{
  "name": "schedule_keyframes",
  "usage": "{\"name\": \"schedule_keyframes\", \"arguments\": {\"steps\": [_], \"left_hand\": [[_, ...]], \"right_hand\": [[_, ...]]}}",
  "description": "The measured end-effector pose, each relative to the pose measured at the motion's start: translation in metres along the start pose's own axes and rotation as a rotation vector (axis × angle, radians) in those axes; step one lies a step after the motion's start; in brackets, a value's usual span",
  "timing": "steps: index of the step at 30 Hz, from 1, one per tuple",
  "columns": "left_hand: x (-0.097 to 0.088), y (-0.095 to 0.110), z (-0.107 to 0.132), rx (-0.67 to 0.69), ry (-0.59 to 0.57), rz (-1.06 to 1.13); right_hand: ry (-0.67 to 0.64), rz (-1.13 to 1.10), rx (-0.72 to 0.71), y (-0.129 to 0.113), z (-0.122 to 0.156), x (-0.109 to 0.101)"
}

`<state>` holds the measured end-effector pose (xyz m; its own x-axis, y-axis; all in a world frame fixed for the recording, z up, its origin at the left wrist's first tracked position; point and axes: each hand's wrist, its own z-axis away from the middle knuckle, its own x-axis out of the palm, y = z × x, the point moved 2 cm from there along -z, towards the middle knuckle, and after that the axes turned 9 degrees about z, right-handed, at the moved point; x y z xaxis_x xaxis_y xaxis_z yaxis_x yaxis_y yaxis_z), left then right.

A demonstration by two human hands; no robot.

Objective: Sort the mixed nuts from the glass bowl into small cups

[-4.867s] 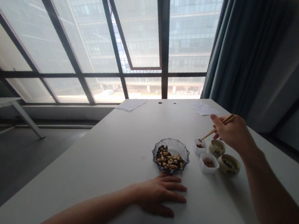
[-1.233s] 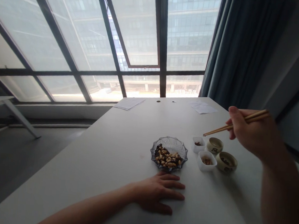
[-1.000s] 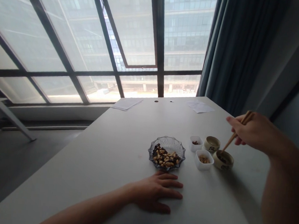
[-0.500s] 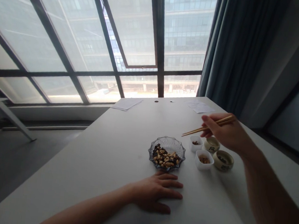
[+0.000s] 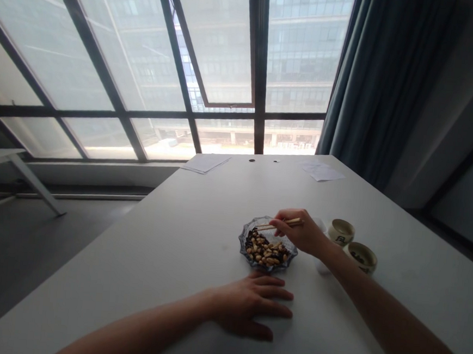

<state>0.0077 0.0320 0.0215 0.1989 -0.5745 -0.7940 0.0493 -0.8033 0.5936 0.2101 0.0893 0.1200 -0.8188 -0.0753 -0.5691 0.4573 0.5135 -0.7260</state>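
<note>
My right hand grips a pair of chopsticks, their tips down at the left side of a scalloped glass bowl. Inside the bowl lie peanuts mixed with dark pieces. Just in front of the bowl, my left hand lies flat on the table with its fingers spread, close to the bowl's near rim. To the right stand two beige ceramic cups; the nearer cup has dark pieces in it. My right hand and forearm mostly cover two small white plastic cups.
The white table runs toward the windows. Papers lie at its far left corner and more sheets at the far right. A blue-grey curtain hangs at the right, and another table stands at the left.
My right hand has moved left and down with the chopsticks, from above the small cups to the glass bowl. The left hand stays flat on the table. The view has shifted slightly.
</note>
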Motion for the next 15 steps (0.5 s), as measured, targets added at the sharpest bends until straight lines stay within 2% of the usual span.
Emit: {"name": "schedule_keyframes", "arguments": {"steps": [6, 11, 15], "left_hand": [[0.001, -0.002, 0.001, 0.005, 0.005, -0.014], [0.002, -0.002, 0.002, 0.002, 0.001, -0.013], [0.002, -0.002, 0.002, -0.006, -0.001, -0.014]], "right_hand": [[0.008, -0.005, 0.017, 0.006, 0.001, 0.008], [0.081, -0.028, 0.036, 0.016, -0.001, 0.013], [0.125, 0.004, 0.030, 0.006, 0.000, 0.001]]}}
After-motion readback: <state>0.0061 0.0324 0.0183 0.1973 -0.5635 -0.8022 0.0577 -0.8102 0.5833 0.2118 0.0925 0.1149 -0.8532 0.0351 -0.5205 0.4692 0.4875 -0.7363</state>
